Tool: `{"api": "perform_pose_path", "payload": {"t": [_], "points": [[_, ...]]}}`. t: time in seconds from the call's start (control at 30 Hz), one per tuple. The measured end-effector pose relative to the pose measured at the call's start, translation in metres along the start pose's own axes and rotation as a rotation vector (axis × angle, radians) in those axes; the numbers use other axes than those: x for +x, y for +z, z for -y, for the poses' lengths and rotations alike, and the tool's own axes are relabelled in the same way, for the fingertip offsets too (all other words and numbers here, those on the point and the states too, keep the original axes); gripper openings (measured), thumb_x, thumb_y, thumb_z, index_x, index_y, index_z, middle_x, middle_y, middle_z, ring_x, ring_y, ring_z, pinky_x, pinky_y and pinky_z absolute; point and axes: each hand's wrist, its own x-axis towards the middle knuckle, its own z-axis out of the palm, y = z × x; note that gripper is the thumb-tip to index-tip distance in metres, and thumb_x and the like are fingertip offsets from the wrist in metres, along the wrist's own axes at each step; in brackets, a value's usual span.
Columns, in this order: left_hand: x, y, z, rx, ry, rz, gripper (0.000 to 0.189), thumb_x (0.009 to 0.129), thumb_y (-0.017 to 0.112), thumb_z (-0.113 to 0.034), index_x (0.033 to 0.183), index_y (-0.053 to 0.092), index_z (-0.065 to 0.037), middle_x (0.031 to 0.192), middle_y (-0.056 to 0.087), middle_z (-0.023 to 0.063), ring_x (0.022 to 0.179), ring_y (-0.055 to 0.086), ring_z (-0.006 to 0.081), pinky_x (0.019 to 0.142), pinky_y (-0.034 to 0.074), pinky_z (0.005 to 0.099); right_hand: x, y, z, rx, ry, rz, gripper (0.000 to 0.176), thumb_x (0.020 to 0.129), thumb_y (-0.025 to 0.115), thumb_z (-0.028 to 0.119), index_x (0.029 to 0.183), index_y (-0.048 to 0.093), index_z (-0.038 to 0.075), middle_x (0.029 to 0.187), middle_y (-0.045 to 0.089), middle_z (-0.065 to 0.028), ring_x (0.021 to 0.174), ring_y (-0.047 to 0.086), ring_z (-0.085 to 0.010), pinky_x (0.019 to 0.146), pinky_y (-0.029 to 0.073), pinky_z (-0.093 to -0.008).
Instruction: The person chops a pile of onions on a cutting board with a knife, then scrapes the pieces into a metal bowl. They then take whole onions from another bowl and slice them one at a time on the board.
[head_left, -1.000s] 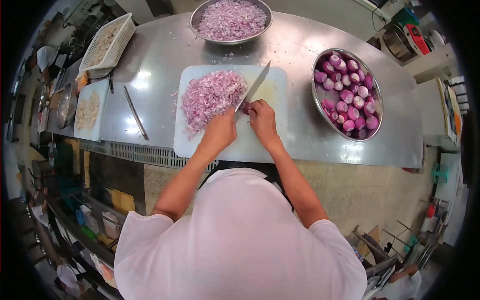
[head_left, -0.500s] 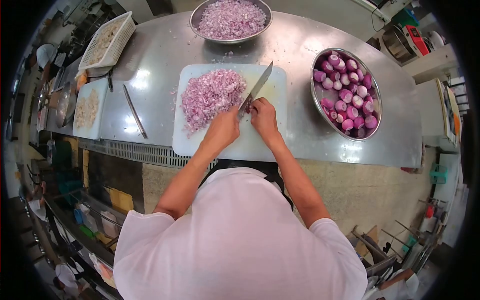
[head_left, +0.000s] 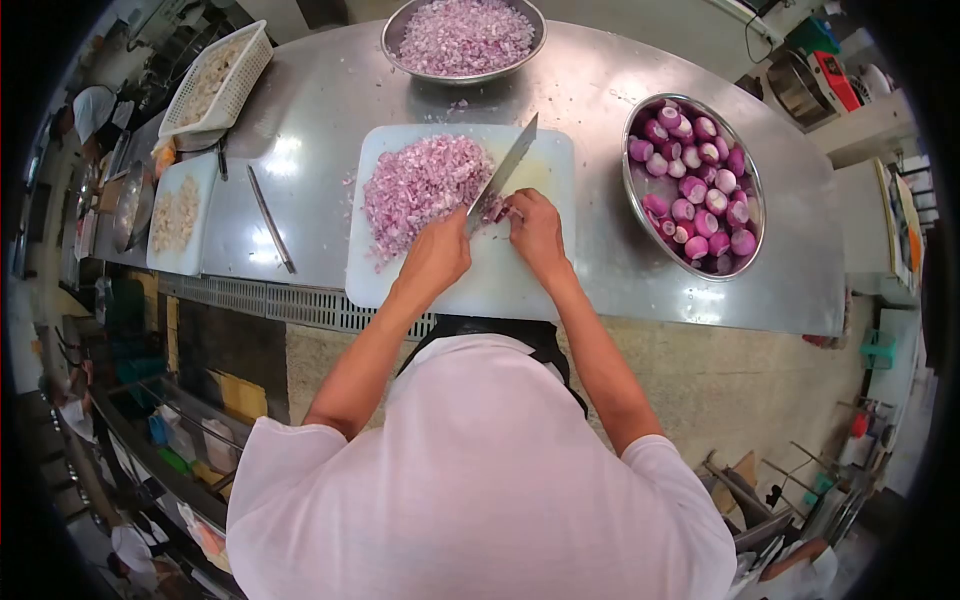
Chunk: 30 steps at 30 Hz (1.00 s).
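- Closed round the knife's handle, my left hand (head_left: 437, 255) hides most of it; the blade of the knife (head_left: 509, 163) slants up and to the right over the board, its tip pointing away from me.
- Just beside the blade, my right hand (head_left: 538, 235) has its fingers bent and bunched together against a small purple onion piece (head_left: 501, 213); I cannot tell whether they pinch it or only press.
- Far left on the metal table (head_left: 620, 270), a white basket (head_left: 243, 88) with holes in its sides holds pale bits.
- Nearer me on that side, a second board (head_left: 203, 187) carries more pale bits, too small to make out.
- Right of it, a thin metal rod (head_left: 271, 222) lies slantwise on the table.
- Before me lies the white cutting board (head_left: 553, 165), a heap of chopped onion (head_left: 425, 185) on its left half, the onion piece under my fingertips near its middle.
- Beyond the board, a metal bowl (head_left: 465, 79) is full of chopped onion too.
- At right, well apart from the board, a larger bowl (head_left: 653, 187) holds peeled whole onions (head_left: 715, 200), purple and white.
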Motion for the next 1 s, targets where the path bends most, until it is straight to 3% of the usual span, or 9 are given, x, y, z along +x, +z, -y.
{"api": "perform_pose_path", "payload": {"t": [0.07, 0.23, 0.8, 0.9, 1.0], "points": [[-0.006, 0.008, 0.006, 0.071, -0.132, 0.052, 0.020, 0.084, 0.052, 0.000, 0.103, 0.055, 0.006, 0.072, 0.061, 0.0326, 0.075, 0.061, 0.0511, 0.069, 0.047, 0.0592, -0.001, -0.001, -0.002, -0.024, -0.051, -0.036, 0.016, 0.073, 0.061, -0.008, 0.086, 0.066, 0.000, 0.086, 0.063, -0.0176, 0.083, 0.063, -0.0384, 0.075, 0.050, -0.0442], [-0.010, 0.000, -0.006, 0.038, -0.113, 0.008, 0.019, 0.084, 0.053, 0.000, 0.102, 0.055, 0.005, 0.073, 0.060, 0.0330, 0.074, 0.061, 0.0507, 0.068, 0.048, 0.0584, -0.004, 0.000, 0.005, -0.028, 0.052, 0.135, 0.014, 0.077, 0.057, -0.006, 0.086, 0.066, 0.000, 0.087, 0.062, -0.0184, 0.083, 0.062, -0.0399, 0.074, 0.051, -0.0465], [0.000, 0.018, -0.013, -0.011, -0.151, 0.078, 0.013, 0.086, 0.052, -0.003, 0.096, 0.055, 0.004, 0.077, 0.062, 0.0338, 0.078, 0.062, 0.0510, 0.071, 0.047, 0.0589, -0.011, 0.005, 0.006, 0.047, 0.062, 0.025, 0.012, 0.077, 0.060, -0.007, 0.087, 0.064, -0.002, 0.086, 0.062, -0.0208, 0.080, 0.062, -0.0421, 0.072, 0.051, -0.0467], [0.008, 0.019, -0.012, -0.009, -0.142, 0.073, 0.019, 0.087, 0.055, -0.005, 0.104, 0.056, 0.003, 0.079, 0.061, 0.0325, 0.081, 0.060, 0.0508, 0.071, 0.046, 0.0569, -0.012, 0.002, 0.004, 0.032, 0.062, 0.034, 0.012, 0.078, 0.058, -0.007, 0.087, 0.064, -0.002, 0.086, 0.062, -0.0214, 0.080, 0.062, -0.0425, 0.071, 0.051, -0.0476], [0.004, 0.013, -0.017, -0.022, -0.110, 0.030, 0.013, 0.086, 0.051, -0.002, 0.097, 0.055, 0.005, 0.075, 0.061, 0.0338, 0.078, 0.062, 0.0504, 0.072, 0.048, 0.0584, -0.010, 0.006, 0.002, 0.040, 0.073, 0.034, 0.013, 0.077, 0.058, -0.007, 0.087, 0.064, -0.002, 0.085, 0.062, -0.0213, 0.080, 0.062, -0.0428, 0.071, 0.051, -0.0478]]}}
